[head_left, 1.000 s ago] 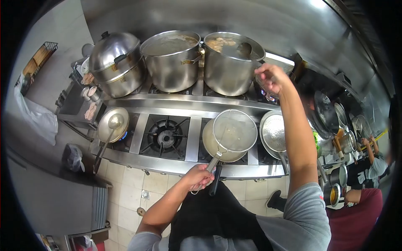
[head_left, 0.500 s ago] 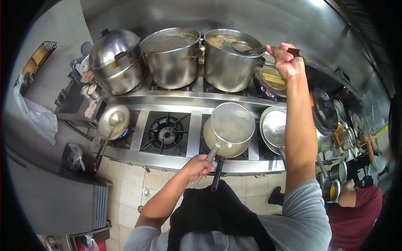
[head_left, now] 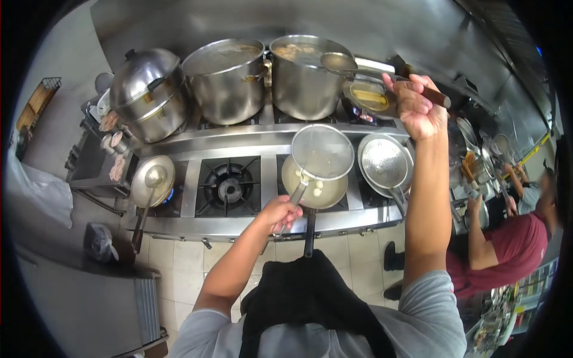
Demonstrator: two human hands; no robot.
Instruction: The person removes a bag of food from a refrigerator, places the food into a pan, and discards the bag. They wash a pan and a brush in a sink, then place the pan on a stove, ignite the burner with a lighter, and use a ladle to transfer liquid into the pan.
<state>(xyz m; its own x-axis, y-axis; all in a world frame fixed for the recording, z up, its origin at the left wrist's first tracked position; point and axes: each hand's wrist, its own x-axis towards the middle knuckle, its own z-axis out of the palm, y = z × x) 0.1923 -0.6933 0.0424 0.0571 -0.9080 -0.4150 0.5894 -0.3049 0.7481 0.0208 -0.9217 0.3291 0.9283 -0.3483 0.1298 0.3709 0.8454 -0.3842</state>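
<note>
My left hand (head_left: pixel 280 215) is wrapped round the handle of a round mesh strainer (head_left: pixel 325 154). The strainer hangs over a saucepan (head_left: pixel 334 197) of pale liquid, overlapping its far half. A few small white balls (head_left: pixel 318 186) show near the strainer's lower rim, over the pan. Out at the right, my right hand (head_left: pixel 418 107) grips the dark handle of a ladle (head_left: pixel 338 62), thumb side up. The ladle's bowl is level with the right rim of a tall stockpot (head_left: pixel 310 86) holding broth. The saucepan's black handle (head_left: pixel 310 235) points towards me, untouched.
A second stockpot (head_left: pixel 227 92) and a domed steamer (head_left: pixel 149 101) line the back burners. Left of a bare burner (head_left: pixel 230 188), a pan (head_left: pixel 143 194) with a ladle sits over flame. A perforated strainer (head_left: pixel 385 162) lies right. Another person (head_left: pixel 507 250) works at far right.
The ladle has shifted right, from over the pot's mouth to its rim. The strainer has moved away from me over the saucepan, uncovering its near side and the white balls. The view has shifted.
</note>
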